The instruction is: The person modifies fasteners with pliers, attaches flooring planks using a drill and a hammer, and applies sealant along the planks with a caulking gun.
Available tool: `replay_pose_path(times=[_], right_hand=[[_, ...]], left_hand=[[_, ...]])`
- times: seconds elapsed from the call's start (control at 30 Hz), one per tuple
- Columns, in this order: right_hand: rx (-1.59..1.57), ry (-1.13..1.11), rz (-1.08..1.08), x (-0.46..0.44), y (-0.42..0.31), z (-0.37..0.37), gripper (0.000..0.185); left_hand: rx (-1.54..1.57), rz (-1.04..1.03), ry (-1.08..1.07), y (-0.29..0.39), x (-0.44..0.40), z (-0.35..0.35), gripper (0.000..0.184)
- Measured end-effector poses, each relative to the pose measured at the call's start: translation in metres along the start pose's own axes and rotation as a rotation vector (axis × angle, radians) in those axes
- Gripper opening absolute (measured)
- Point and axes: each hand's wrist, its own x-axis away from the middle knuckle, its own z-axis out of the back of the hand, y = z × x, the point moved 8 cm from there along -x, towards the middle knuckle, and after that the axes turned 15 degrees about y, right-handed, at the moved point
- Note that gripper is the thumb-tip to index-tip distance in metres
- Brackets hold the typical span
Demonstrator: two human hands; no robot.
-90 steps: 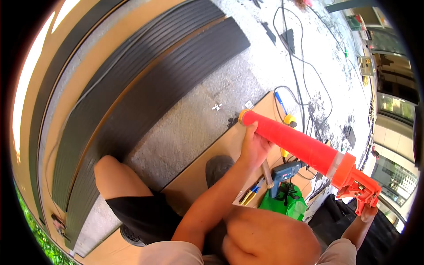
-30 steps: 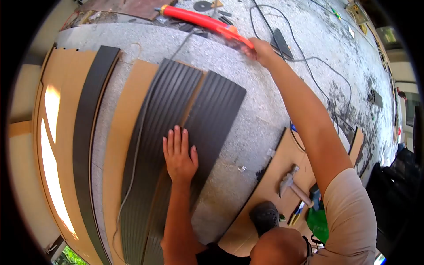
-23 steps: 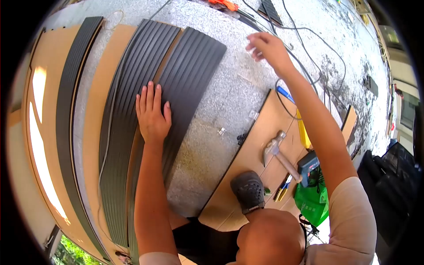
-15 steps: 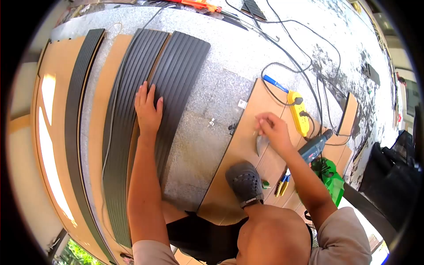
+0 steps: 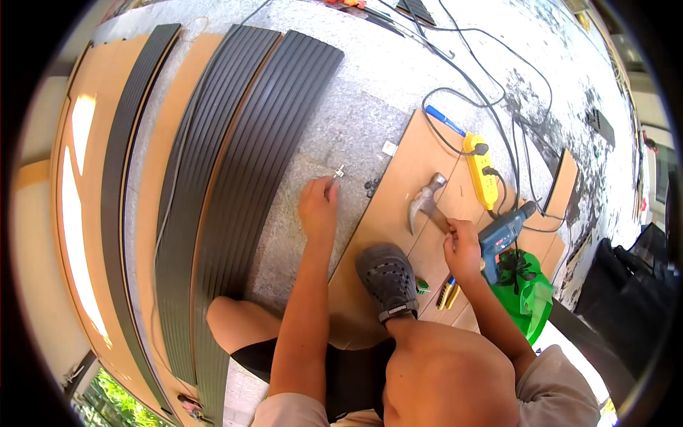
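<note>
My left hand (image 5: 318, 206) is low over the grey floor (image 5: 363, 124), its fingers pinched at the small white and metal clips (image 5: 339, 171). Wrapped round the wooden handle of the hammer (image 5: 425, 202) is my right hand (image 5: 464, 249); the metal head points away from me over the brown boards (image 5: 398, 178). Dark grooved panels (image 5: 245, 156) lie to the left of my left hand. A blue-grey power drill (image 5: 506, 232) rests just right of my right hand, above a green bag (image 5: 528, 295).
A yellow power strip (image 5: 482, 174) with plugged cords and a blue marker (image 5: 446, 120) lie beyond the hammer. Pliers (image 5: 448, 293) are near my shoe (image 5: 388, 281). Black cables (image 5: 512, 142) loop across the floor. Orange tool parts (image 5: 348, 3) show at the top edge.
The red caulking gun was put down far ahead and let go. My left hand left the grooved panels for the clips, and my right hand came back and took hold of the hammer.
</note>
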Motion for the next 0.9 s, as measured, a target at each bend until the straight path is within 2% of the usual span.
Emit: replay_pose_path(times=[0.07,0.4,0.5,0.57,0.77,0.9], right_hand=[[-0.029,0.008,-0.076,-0.001,0.002,0.000,0.035],[0.015,-0.006,-0.053,-0.006,0.002,-0.001,0.036],[-0.003,0.016,-0.006,-0.006,0.001,-0.002,0.035],[0.003,-0.015,-0.064,-0.004,0.006,-0.006,0.036],[-0.020,-0.021,-0.033,-0.005,-0.002,-0.004,0.036],[-0.038,-0.030,-0.066,-0.005,0.000,-0.005,0.036]], left_hand=[[0.007,0.081,-0.029,-0.004,-0.005,-0.005,0.017],[0.034,0.129,-0.098,-0.006,-0.006,-0.020,0.011],[0.083,0.200,-0.068,-0.002,0.008,-0.022,0.009],[0.164,0.347,-0.125,-0.001,0.020,-0.032,0.011],[0.147,0.474,-0.187,0.006,0.041,-0.048,0.017],[0.122,0.527,-0.190,0.007,0.048,-0.054,0.012]])
